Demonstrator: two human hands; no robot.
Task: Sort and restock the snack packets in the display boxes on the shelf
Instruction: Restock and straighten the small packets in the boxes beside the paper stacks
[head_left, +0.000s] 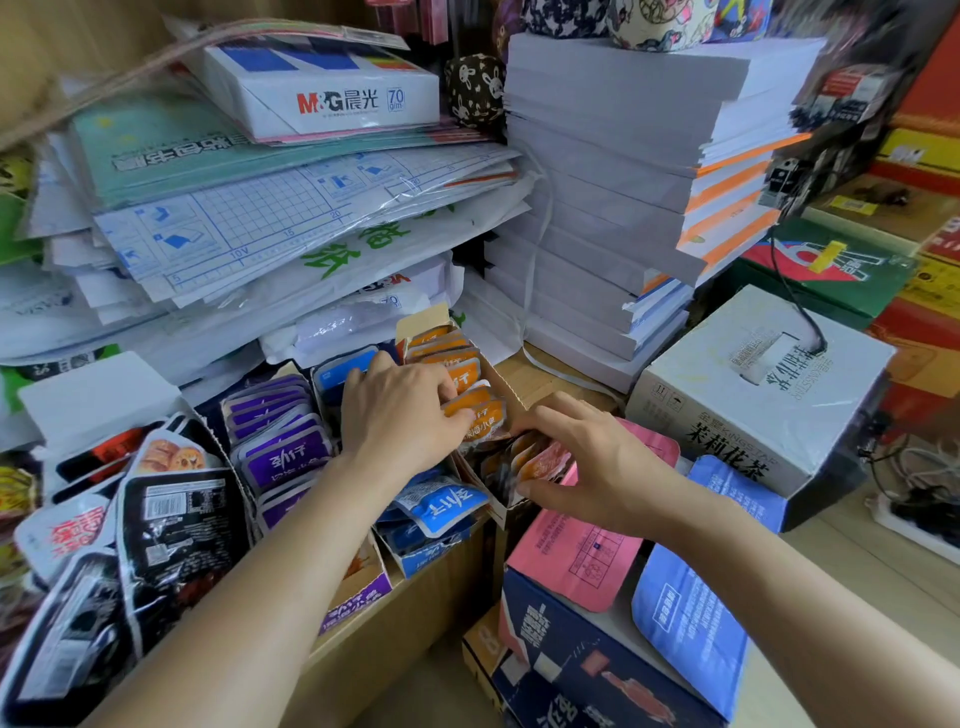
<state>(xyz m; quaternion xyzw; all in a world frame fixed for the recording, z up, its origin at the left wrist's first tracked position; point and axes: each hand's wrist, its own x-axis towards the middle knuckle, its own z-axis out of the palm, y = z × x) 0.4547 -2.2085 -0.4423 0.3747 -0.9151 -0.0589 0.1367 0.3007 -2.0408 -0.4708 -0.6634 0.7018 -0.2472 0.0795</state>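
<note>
orange snack packets (470, 402) stand on edge in a narrow cardboard display box (423, 319), the rightmost of the row on the wooden shelf (540, 379). left hand (402, 410) is curled over the front of that row, fingertips pinching an orange packet near its top edge, so clenched on it. right hand (587, 460) is just beside, fingers closed round a small fanned bunch of darker orange/brown packets (530, 460) at the box's near end, prob. being fed in or squared up; can't tell which.

handling, as a guess: these are light foil sachets, soft and floppy, glossy so likely slippery, contents squashy rather than fragile. best hold is the flat sealed top edge, thumb vs fingers, several at once; a loose bunch may fan out or slide apart, and the thin box wall will bulge if it's overpacked.

next box left holds blue packets (441, 501), some spilling over its front lip. then purple packets (283, 452) in their own box, tidy-ish. far left, black packets (171, 525) and red-print ones lie in a loose heap.

behind: stacks of paper goods in plastic sleeves, an m&g paper ream (332, 96) on top, tall white paper stacks (613, 171) to the right. right of hands: a pink pouch (576, 561) and a blue pouch (691, 618) lying on a dark carton (561, 660), and a white tea carton (748, 395) beyond.
</note>
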